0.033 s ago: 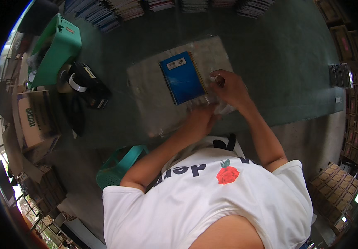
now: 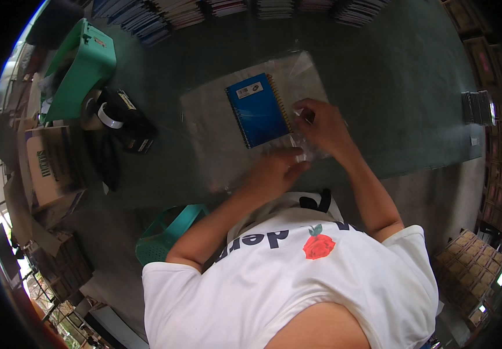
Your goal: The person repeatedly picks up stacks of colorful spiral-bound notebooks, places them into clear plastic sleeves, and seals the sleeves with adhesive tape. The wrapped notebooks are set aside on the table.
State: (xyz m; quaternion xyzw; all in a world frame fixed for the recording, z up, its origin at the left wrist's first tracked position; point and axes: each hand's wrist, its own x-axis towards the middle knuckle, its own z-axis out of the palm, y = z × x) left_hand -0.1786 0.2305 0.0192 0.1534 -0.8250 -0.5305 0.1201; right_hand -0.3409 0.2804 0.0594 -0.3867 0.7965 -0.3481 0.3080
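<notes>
A blue spiral notebook (image 2: 258,116) with a white label lies on a sheet of clear plastic (image 2: 207,125) spread over the dark green table. Just right of its wire binding, my right hand (image 2: 323,127) is curled with thumb and forefinger bent together at a crumpled edge of the plastic. My left hand (image 2: 277,170) is below the notebook near the table's front edge, thumb and fingers apart, slightly blurred. A wrinkled bit of plastic shows between the two hands. The notebook is touched by neither hand.
At the left stand a green plastic bin (image 2: 97,55), a black tape dispenser (image 2: 126,119) and a cardboard box (image 2: 53,166). Stacks of books (image 2: 274,8) line the far edge. A small stack (image 2: 477,107) sits at the right edge. A green stool (image 2: 166,232) is below the table.
My left hand has shifted slightly left and its fingers have spread from the plastic. My right hand has barely moved. The notebook stays on the sheet.
</notes>
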